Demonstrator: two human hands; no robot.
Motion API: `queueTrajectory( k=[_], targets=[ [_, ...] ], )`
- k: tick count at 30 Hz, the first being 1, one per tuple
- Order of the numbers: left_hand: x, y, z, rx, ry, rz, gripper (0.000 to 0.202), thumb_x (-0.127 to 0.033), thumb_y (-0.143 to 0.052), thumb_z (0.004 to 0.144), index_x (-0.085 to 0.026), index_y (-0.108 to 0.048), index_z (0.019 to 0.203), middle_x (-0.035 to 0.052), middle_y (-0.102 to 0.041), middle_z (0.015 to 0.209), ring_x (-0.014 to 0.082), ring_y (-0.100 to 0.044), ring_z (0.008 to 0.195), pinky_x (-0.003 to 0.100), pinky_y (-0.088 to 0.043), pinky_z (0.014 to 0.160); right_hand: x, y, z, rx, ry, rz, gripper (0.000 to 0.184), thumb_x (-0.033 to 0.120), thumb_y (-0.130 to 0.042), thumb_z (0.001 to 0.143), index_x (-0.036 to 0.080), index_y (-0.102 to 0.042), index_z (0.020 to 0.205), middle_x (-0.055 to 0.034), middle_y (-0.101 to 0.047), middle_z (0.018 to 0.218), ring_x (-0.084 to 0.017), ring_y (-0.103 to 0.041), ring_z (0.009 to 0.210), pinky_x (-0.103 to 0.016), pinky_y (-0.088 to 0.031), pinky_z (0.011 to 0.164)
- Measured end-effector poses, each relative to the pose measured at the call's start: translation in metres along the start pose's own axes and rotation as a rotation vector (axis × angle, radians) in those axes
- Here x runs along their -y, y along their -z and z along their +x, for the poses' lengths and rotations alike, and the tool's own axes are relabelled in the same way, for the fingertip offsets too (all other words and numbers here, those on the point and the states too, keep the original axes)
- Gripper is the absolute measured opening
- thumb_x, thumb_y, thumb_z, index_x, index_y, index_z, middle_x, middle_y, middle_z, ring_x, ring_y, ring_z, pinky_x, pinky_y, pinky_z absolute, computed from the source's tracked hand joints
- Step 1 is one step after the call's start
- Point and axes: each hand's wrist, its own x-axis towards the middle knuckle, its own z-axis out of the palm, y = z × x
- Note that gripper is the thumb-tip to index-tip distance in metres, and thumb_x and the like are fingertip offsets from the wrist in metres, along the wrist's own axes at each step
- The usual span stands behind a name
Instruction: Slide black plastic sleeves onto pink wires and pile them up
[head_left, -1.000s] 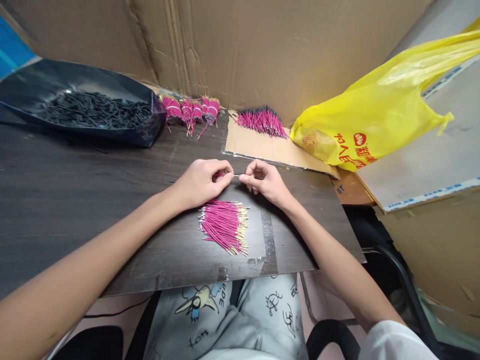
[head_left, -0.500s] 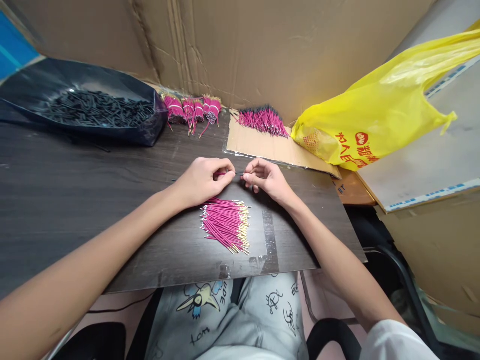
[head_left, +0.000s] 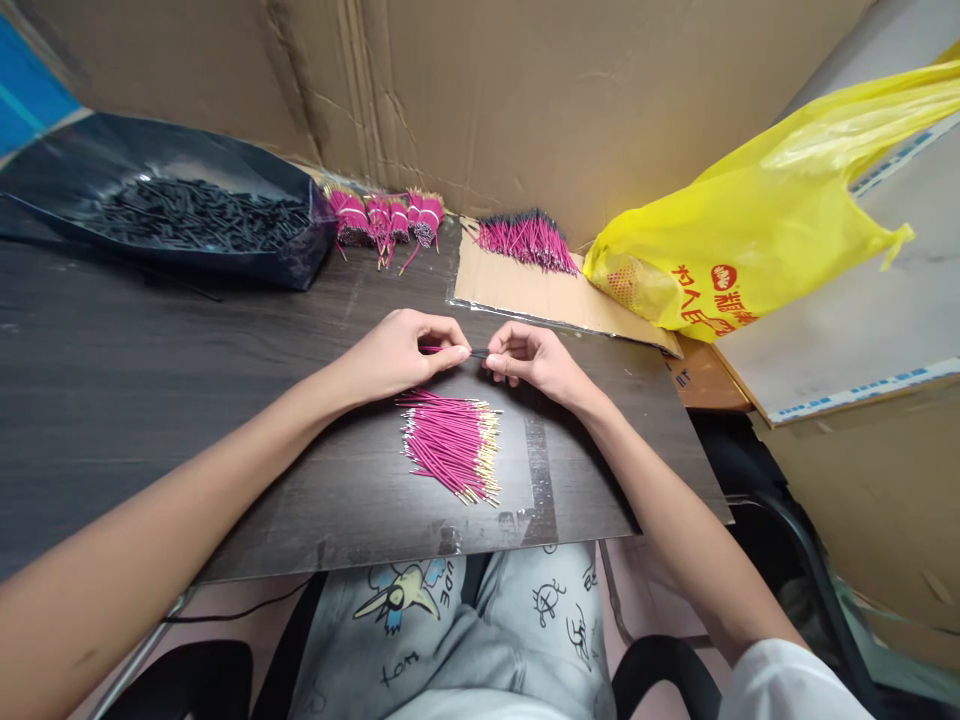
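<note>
My left hand [head_left: 415, 350] is closed in a pinch on a thin pink wire [head_left: 430, 349], whose length runs back under the palm. Between the two sets of fingertips spans a short black sleeve [head_left: 478, 353]. Its other end is pinched by thumb and forefinger of my right hand [head_left: 534, 360]. Whether the wire's tip sits inside the sleeve is too small to tell. Just below the hands lies a pile of pink wires [head_left: 450, 445], with gold ends to the right and silver tips to the left.
A dark plastic bag [head_left: 300, 268] full of black sleeves stands at the back left. Beside it are tied pink wire bundles [head_left: 386, 218]. Black-ended pink wires [head_left: 525, 242] rest on a cardboard sheet [head_left: 517, 290], next to a yellow bag [head_left: 720, 230].
My left hand has shifted slightly up and left, and the black piece between the fingertips shows more plainly. A dark end behind my left wrist is no longer seen.
</note>
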Motion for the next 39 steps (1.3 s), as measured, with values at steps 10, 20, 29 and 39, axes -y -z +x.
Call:
queueTrajectory(
  k=[10,20,29,39],
  targets=[
    [0.0,0.001,0.002,0.067,0.028,-0.012,0.025,-0.039,-0.066,0.091,-0.017,-0.075,0.084,-0.0007,-0.066,0.068,0.0137,-0.054,0.065,0.027,-0.04,0.062,0.0,0.0,-0.001,0.031,0.024,-0.034,0.029,0.039,-0.077,0.087,0.015,-0.063,0.096,-0.0031,-0.069,0.082,-0.01,-0.06,0.066,-0.023,-0.043,0.056],
    [-0.002,0.001,0.003,0.061,0.046,-0.016,0.023,-0.038,-0.066,0.091,-0.017,-0.075,0.084,-0.0002,-0.067,0.067,0.0133,-0.054,0.062,0.027,-0.039,0.06,0.002,0.001,-0.001,0.065,0.007,0.019,0.035,0.049,-0.072,0.092,0.015,-0.064,0.099,-0.0074,-0.074,0.095,-0.012,-0.064,0.071,-0.024,-0.045,0.057],
    [-0.001,-0.001,0.001,0.106,0.081,-0.081,0.024,-0.039,-0.067,0.092,-0.017,-0.074,0.085,0.0019,-0.074,0.074,0.0148,-0.066,0.066,0.027,-0.047,0.066,-0.004,-0.002,-0.001,0.032,0.02,0.013,0.033,0.044,-0.074,0.091,0.016,-0.063,0.105,-0.0051,-0.072,0.091,-0.011,-0.065,0.069,-0.021,-0.045,0.054],
    [-0.003,0.001,0.002,0.127,0.086,-0.135,0.023,-0.038,-0.069,0.091,-0.017,-0.077,0.088,0.0013,-0.073,0.072,0.014,-0.063,0.066,0.026,-0.046,0.067,0.001,-0.009,-0.003,0.076,0.06,0.13,0.03,0.038,-0.073,0.092,0.014,-0.061,0.106,-0.0036,-0.069,0.086,-0.01,-0.064,0.064,-0.018,-0.037,0.042]
  ],
)
